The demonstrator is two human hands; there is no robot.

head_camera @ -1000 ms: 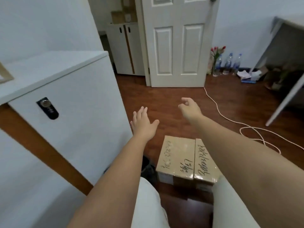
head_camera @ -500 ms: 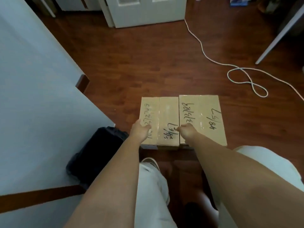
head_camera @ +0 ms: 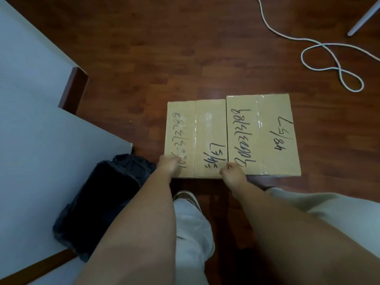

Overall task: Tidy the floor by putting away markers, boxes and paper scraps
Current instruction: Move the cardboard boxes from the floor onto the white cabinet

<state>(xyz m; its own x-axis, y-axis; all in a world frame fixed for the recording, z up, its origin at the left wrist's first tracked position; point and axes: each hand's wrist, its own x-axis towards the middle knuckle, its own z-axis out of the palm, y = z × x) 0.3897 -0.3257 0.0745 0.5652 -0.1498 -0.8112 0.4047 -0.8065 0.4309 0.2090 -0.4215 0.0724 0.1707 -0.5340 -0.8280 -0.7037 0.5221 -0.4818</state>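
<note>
Two taped cardboard boxes with black handwriting lie side by side on the dark wood floor. The left box [head_camera: 195,130] is slightly smaller than the right box [head_camera: 265,132], and their sides touch. My left hand [head_camera: 167,164] grips the near left corner of the left box, thumb on top. My right hand [head_camera: 232,173] grips its near right corner, at the seam between the two boxes. The fingers under the box edge are hidden.
A white cabinet [head_camera: 37,124] fills the left side. A black bin with a dark liner [head_camera: 107,200] stands beside it, close to my left leg. A white cable [head_camera: 320,50] loops on the floor at the upper right, near a white table leg [head_camera: 364,17].
My head has tilted down from the door to the floor. Both hands came down from mid-air and closed on the near corners of the left box.
</note>
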